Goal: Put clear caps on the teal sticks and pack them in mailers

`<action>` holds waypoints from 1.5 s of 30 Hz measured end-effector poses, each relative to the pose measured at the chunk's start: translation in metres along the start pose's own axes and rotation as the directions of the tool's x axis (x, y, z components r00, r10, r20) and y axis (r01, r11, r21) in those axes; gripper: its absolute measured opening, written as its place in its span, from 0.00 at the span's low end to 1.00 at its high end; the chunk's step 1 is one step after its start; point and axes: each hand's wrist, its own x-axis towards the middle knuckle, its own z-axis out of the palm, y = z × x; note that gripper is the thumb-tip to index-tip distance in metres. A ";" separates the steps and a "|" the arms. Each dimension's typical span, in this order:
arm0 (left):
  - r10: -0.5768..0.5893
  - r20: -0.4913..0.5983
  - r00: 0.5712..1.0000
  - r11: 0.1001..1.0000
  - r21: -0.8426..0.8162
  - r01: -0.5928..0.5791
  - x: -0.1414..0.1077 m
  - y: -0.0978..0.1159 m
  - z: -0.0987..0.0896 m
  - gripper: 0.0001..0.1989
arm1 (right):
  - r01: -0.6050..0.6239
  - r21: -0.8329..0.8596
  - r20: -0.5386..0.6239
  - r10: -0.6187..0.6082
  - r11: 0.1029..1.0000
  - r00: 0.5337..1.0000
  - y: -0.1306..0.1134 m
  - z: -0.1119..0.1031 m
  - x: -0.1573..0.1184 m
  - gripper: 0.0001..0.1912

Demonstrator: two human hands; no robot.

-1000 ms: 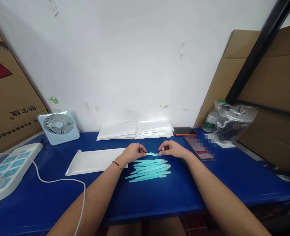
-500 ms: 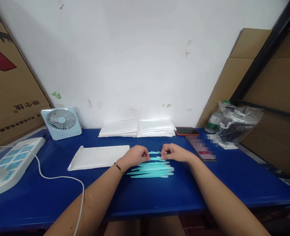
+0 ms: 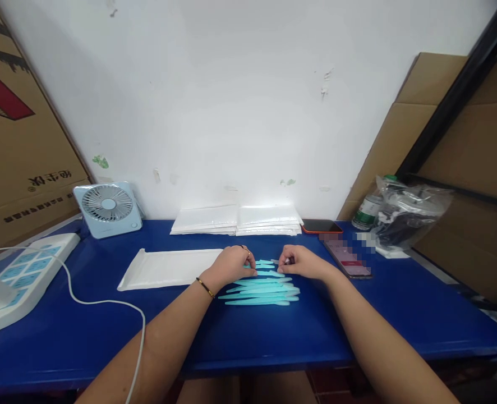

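Several turquoise sticks with pale, clear ends (image 3: 261, 293) lie side by side on the blue table, in a loose column between and below my hands. My left hand (image 3: 235, 264) is closed over the left ends of the upper sticks, fingertips pinched at one of them. Across from it, my right hand (image 3: 294, 262) has its fingers curled by the right ends, with a small pale piece at the fingertips that is too small to make out. A flat white pouch (image 3: 168, 268) lies left of the sticks, its right end behind my left hand.
White packets (image 3: 235, 219) are stacked by the wall, with an orange-edged phone (image 3: 322, 226) beside them. Another phone (image 3: 347, 258) lies right of my hand. Further right are a bottle (image 3: 367, 210) and plastic bag (image 3: 408, 216); left, a fan (image 3: 109, 207), power strip (image 3: 30, 275) and cable.
Between my hands, the upper turquoise sticks show more fully, and my right fingertips sit slightly off the stick they were touching. The view has shifted slightly.
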 end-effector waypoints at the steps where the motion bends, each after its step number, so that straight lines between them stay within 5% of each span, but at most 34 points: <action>1: -0.002 0.013 1.000 1.000 0.009 0.002 0.000 0.001 0.001 0.11 | 0.001 -0.008 0.019 0.000 1.000 1.000 -0.002 0.002 0.000 0.12; 9: -0.065 -0.009 0.998 0.997 0.027 0.066 0.004 -0.001 0.008 0.08 | 0.054 -0.009 0.025 -0.054 0.998 0.998 -0.005 0.007 0.002 0.08; 19: -0.165 -0.085 0.983 0.986 -0.012 0.165 0.003 -0.005 0.001 0.08 | -0.005 -0.057 -0.100 -0.001 0.998 0.995 0.005 -0.013 -0.005 0.10; 23: -0.097 -0.081 0.992 0.994 -0.048 0.093 -0.001 0.004 -0.001 0.12 | 0.088 0.031 0.028 -0.089 0.996 0.996 -0.004 -0.017 -0.012 0.13; 28: 0.033 0.048 0.998 0.997 -0.067 -0.029 -0.005 0.013 0.001 0.15 | 0.114 0.033 0.178 -0.118 0.993 0.977 -0.008 -0.011 -0.013 0.11; 36: 0.019 -0.053 0.998 0.997 0.080 -0.015 0.002 0.011 0.004 0.06 | 0.126 0.005 0.001 -0.126 0.992 0.992 -0.001 -0.007 -0.006 0.11; 45: -0.075 -0.111 0.991 0.986 0.142 0.090 0.003 0.005 0.000 0.06 | 0.109 -0.057 -0.054 -0.112 0.992 0.992 0.007 -0.011 -0.006 0.09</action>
